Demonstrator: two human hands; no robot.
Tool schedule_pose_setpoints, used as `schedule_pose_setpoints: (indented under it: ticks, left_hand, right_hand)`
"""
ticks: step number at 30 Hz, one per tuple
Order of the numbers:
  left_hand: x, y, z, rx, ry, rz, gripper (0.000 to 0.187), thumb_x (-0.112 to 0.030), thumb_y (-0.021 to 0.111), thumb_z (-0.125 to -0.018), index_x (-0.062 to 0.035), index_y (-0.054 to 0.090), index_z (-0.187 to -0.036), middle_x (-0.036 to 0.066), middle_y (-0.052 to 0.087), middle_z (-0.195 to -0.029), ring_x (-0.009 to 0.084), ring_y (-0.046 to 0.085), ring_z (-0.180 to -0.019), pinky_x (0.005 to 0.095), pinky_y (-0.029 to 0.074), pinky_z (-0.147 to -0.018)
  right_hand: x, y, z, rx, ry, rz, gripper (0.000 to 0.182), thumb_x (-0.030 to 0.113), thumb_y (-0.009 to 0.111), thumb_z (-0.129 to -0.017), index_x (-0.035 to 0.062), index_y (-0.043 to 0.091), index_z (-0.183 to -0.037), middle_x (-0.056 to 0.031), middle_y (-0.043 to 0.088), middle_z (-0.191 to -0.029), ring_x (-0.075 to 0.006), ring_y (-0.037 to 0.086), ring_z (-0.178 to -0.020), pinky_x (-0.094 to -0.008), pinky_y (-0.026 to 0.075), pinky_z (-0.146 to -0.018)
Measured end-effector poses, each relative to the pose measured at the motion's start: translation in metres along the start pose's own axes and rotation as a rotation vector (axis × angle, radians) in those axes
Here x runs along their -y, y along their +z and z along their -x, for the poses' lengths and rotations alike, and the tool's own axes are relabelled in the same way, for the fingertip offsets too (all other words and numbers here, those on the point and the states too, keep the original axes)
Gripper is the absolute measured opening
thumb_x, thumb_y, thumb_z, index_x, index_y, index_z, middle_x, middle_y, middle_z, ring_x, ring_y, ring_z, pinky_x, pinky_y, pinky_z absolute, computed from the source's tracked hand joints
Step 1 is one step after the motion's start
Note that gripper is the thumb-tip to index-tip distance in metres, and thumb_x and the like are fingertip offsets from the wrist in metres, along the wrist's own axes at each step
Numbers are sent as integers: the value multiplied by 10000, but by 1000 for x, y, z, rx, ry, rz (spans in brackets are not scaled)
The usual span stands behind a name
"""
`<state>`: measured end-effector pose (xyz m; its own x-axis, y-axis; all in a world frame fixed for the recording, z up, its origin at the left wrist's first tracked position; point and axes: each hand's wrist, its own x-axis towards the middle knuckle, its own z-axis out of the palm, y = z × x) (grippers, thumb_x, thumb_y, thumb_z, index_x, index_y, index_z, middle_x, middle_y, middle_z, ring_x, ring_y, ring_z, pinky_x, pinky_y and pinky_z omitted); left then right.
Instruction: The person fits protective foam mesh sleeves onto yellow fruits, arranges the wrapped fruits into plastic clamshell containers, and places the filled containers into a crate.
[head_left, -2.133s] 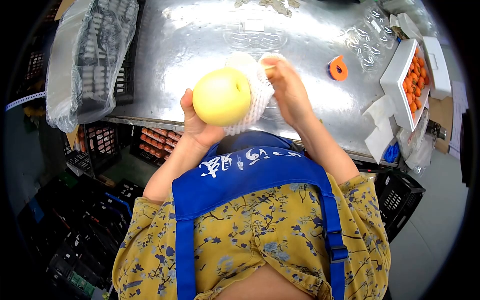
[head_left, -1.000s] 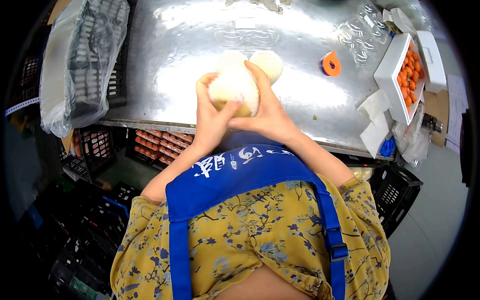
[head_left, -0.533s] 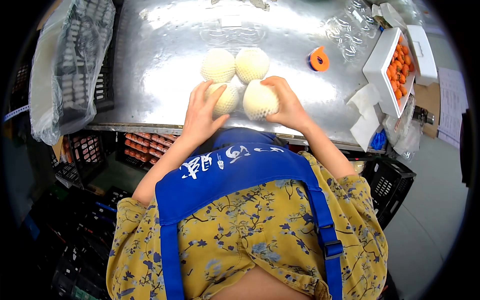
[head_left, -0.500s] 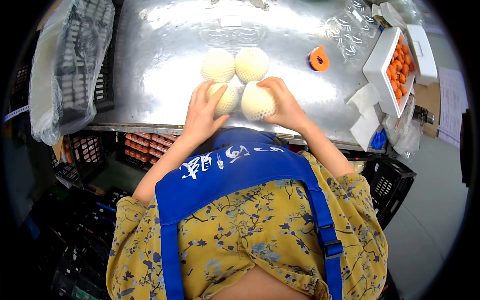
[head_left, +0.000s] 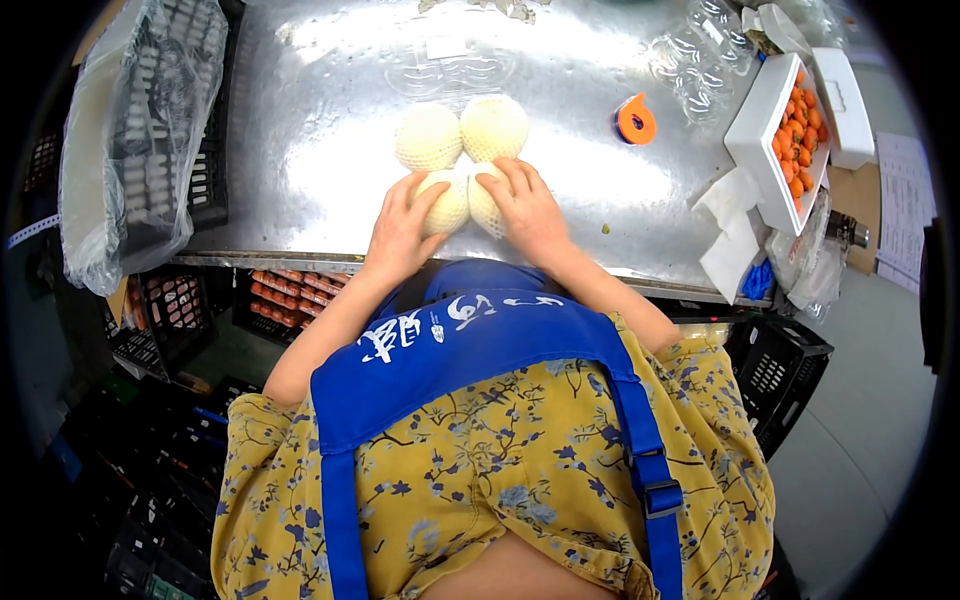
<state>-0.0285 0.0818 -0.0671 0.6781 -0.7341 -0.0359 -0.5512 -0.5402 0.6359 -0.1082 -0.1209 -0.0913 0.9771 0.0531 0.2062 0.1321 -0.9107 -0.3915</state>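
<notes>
Two round, cream-coloured things in foam netting are between my hands at the metal table's near side; what the netting wraps is hidden. My left hand (head_left: 402, 225) curls around the near left netted ball (head_left: 447, 203). Over the near right netted ball (head_left: 484, 208) my right hand (head_left: 530, 218) is closed, covering much of it. These two balls touch. Just beyond them sit the far left netted ball (head_left: 427, 138) and the far right netted ball (head_left: 495, 127), untouched by either hand. A clear plastic lid or tray (head_left: 450, 75) with a white label lies behind them.
On the metal table (head_left: 310, 160) an orange tape dispenser (head_left: 636, 120) lies to the right. Clear plastic packs (head_left: 700, 65) and a white foam box (head_left: 752, 140) of small orange fruit (head_left: 800, 130) are farther right. A plastic-draped crate (head_left: 150, 130) stands left.
My right hand has moved left with the near right ball, bringing it against the near left one. The far balls and the clear plastic have shifted slightly left.
</notes>
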Motion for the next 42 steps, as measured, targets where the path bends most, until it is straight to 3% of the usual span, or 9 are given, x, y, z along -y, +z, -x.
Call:
schedule_pose_setpoints:
  ticks: [3,6,9,17,23,28,36,39,42]
  left_hand:
    - [0,1,0,5,-3,-3,709,-102,774,-623,-144,457,-1256,158,374,-1293,346,380,-1203,417,378,-987]
    - [1,1,1,9,-9,9,714,-100,774,-623,-145,455,-1260,163,365,-1301,347,377,-1207,418,377,-988]
    - [2,1,2,4,-10,13,716,-97,772,-625,-146,453,-1264,166,359,-1309,348,375,-1211,418,375,-990]
    - [4,0,2,24,-8,48,714,-94,776,-619,-154,468,-1260,166,360,-1316,347,374,-1215,421,377,-987]
    - [-4,-13,-3,4,71,54,524,-170,726,-695,-105,533,-1177,158,433,-1247,327,431,-1167,407,389,-964]
    - [44,-36,-44,-423,-215,404,301,-211,630,-823,-40,585,-1066,89,590,-1046,206,563,-953,332,452,-776]
    - [106,-27,-146,-251,-758,1013,570,-447,540,-872,-31,449,-1251,147,499,-1213,229,497,-1072,321,402,-876]
    - [95,-22,-147,-223,-655,866,657,-479,581,-837,-11,423,-1270,180,469,-1243,252,478,-1116,342,411,-883]
    - [67,-15,-128,-326,-633,681,916,-451,693,-753,5,211,-1384,246,446,-1244,310,457,-1159,396,408,-926]
  right_hand:
    - [-1,7,3,38,39,24,598,110,679,-640,114,490,-1207,-162,434,-1260,-374,406,-1161,-441,357,-974]
    - [-1,-35,-3,113,87,-457,663,166,717,-618,125,476,-1234,-164,393,-1291,-368,378,-1187,-446,333,-995]
    - [-3,-45,8,-58,153,-549,720,183,734,-608,121,453,-1268,-167,351,-1316,-357,346,-1221,-437,329,-1012]
    - [10,-6,-5,-23,83,-134,593,205,747,-585,130,558,-1142,-167,444,-1211,-362,409,-1134,-430,383,-942]
    - [15,-1,-6,5,121,-92,590,191,749,-577,133,561,-1133,-169,431,-1215,-363,405,-1125,-426,389,-935]
    - [3,-25,0,-162,271,-461,711,204,756,-610,70,449,-1238,-174,411,-1243,-359,397,-1147,-416,356,-968]
    - [6,-20,5,-36,211,-355,798,234,806,-573,54,410,-1241,-174,393,-1252,-359,384,-1152,-437,348,-971]
    - [9,-17,0,17,196,-259,823,241,823,-549,63,409,-1237,-174,387,-1256,-368,387,-1145,-444,357,-962]
    - [10,-10,-1,16,216,-226,803,243,822,-553,68,429,-1231,-167,389,-1255,-367,383,-1146,-444,351,-966]
